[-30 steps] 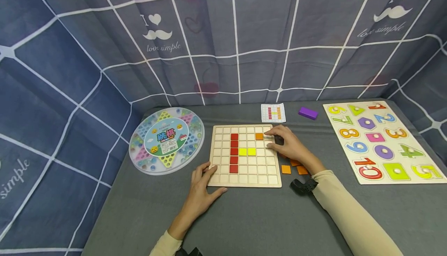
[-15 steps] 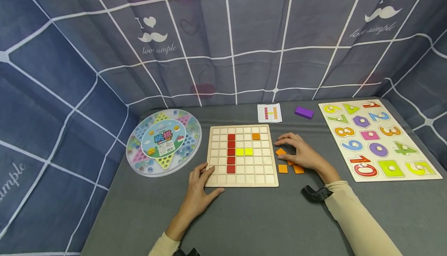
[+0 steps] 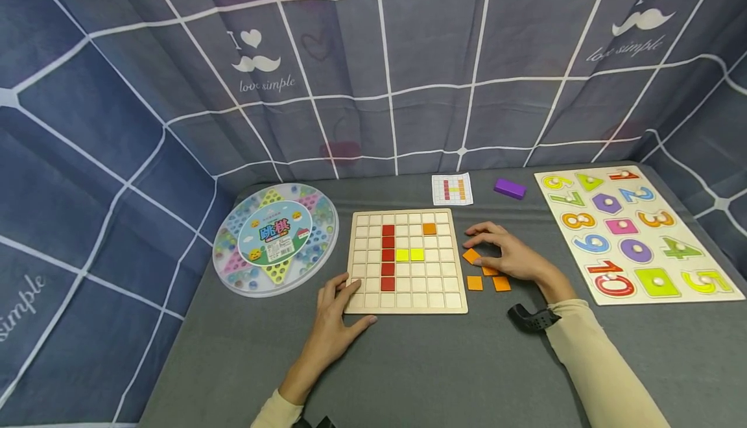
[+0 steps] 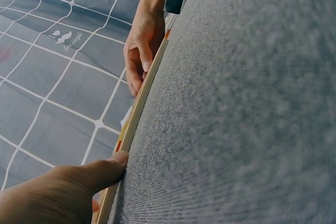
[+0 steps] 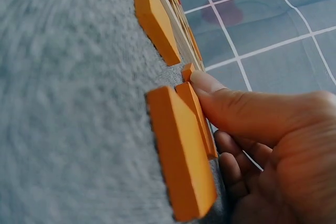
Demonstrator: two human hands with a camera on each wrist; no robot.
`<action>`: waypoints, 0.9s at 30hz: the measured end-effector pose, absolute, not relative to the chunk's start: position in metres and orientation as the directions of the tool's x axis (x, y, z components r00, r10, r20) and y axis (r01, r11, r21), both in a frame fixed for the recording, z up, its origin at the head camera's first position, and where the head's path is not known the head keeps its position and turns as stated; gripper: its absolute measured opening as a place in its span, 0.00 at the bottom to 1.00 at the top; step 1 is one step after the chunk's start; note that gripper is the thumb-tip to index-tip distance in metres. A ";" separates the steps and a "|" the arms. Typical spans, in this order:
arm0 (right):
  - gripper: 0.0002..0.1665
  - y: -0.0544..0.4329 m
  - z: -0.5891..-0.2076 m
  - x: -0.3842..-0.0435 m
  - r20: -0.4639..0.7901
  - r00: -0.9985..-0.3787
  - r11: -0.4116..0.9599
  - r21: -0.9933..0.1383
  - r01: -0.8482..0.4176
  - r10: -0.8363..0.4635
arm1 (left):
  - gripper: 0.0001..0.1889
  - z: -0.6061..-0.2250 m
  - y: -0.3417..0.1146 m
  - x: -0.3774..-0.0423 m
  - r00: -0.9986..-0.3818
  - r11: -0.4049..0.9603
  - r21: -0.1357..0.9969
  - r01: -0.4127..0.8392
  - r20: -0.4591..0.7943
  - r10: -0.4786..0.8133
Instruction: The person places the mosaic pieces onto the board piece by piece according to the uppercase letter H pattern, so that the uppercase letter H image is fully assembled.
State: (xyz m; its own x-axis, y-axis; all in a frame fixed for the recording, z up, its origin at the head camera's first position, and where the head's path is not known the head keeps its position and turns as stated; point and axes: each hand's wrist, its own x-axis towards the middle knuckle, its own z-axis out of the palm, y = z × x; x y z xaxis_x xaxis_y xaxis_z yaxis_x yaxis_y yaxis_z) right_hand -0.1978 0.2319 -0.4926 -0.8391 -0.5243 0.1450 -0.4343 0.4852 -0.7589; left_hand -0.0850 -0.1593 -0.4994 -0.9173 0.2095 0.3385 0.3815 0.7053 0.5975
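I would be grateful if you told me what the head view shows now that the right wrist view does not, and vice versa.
Only the head view shows the left hand at the wooden board, the small pattern card, the purple block, the round game box and the number puzzle.

Only the right wrist view clearly shows the thick side edges of the orange tiles.

Both share those tiles, the right hand, part of the board, the grey cloth and the gridded curtain.
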 end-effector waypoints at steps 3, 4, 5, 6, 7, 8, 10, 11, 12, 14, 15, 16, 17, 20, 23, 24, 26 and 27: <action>0.15 0.232 -0.493 -0.198 0.140 -0.842 0.489 -0.759 -0.429 -0.521 | 0.38 -0.499 -0.159 -0.085 -0.920 0.702 0.604 0.376 0.335 0.205; 0.15 0.232 -0.493 -0.199 0.138 -0.843 0.490 -0.760 -0.426 -0.519 | 0.38 -0.499 -0.159 -0.085 -0.920 0.700 0.607 0.375 0.334 0.203; 0.15 0.232 -0.493 -0.199 0.137 -0.844 0.492 -0.759 -0.425 -0.518 | 0.38 -0.499 -0.159 -0.085 -0.921 0.702 0.606 0.375 0.333 0.204; 0.15 0.232 -0.493 -0.199 0.136 -0.845 0.494 -0.759 -0.425 -0.517 | 0.38 -0.498 -0.159 -0.085 -0.920 0.703 0.604 0.376 0.334 0.205; 0.15 0.232 -0.493 -0.199 0.135 -0.845 0.493 -0.760 -0.423 -0.517 | 0.38 -0.498 -0.159 -0.085 -0.919 0.706 0.599 0.377 0.336 0.205; 0.15 0.232 -0.493 -0.199 0.135 -0.845 0.492 -0.761 -0.423 -0.518 | 0.38 -0.498 -0.159 -0.085 -0.919 0.706 0.599 0.378 0.337 0.205; 0.15 0.232 -0.493 -0.199 0.135 -0.841 0.490 -0.760 -0.427 -0.523 | 0.38 -0.498 -0.159 -0.085 -0.917 0.711 0.591 0.381 0.341 0.208; 0.16 0.232 -0.493 -0.199 0.136 -0.839 0.489 -0.759 -0.430 -0.527 | 0.38 -0.498 -0.159 -0.085 -0.917 0.711 0.591 0.380 0.339 0.208; 0.16 0.232 -0.493 -0.199 0.137 -0.836 0.488 -0.757 -0.434 -0.531 | 0.38 -0.499 -0.159 -0.085 -0.918 0.710 0.593 0.380 0.339 0.207; 0.16 0.232 -0.492 -0.199 0.136 -0.832 0.489 -0.754 -0.439 -0.538 | 0.38 -0.499 -0.159 -0.085 -0.919 0.712 0.592 0.378 0.337 0.207; 0.16 0.232 -0.492 -0.199 0.136 -0.831 0.492 -0.750 -0.442 -0.539 | 0.38 -0.499 -0.159 -0.085 -0.919 0.715 0.589 0.377 0.335 0.208; 0.16 0.232 -0.491 -0.199 0.135 -0.832 0.496 -0.747 -0.442 -0.538 | 0.38 -0.499 -0.159 -0.085 -0.919 0.717 0.587 0.376 0.335 0.208; 0.16 0.231 -0.491 -0.199 0.137 -0.834 0.502 -0.742 -0.443 -0.534 | 0.38 -0.499 -0.159 -0.085 -0.920 0.716 0.590 0.374 0.331 0.208; 0.15 0.228 -0.489 -0.199 0.146 -0.846 0.532 -0.719 -0.447 -0.514 | 0.38 -0.499 -0.159 -0.084 -0.921 0.712 0.594 0.373 0.328 0.209; 0.13 0.225 -0.489 -0.199 0.170 -0.857 0.565 -0.687 -0.457 -0.486 | 0.37 -0.498 -0.159 -0.084 -0.923 0.706 0.604 0.370 0.323 0.208; 0.12 0.224 -0.489 -0.199 0.177 -0.861 0.574 -0.679 -0.458 -0.478 | 0.37 -0.497 -0.159 -0.084 -0.924 0.706 0.605 0.369 0.321 0.207; 0.12 0.224 -0.490 -0.199 0.191 -0.867 0.579 -0.676 -0.456 -0.460 | 0.37 -0.497 -0.159 -0.084 -0.925 0.708 0.604 0.367 0.319 0.207; 0.12 0.224 -0.491 -0.198 0.196 -0.870 0.578 -0.679 -0.453 -0.452 | 0.37 -0.497 -0.158 -0.084 -0.925 0.709 0.602 0.367 0.320 0.207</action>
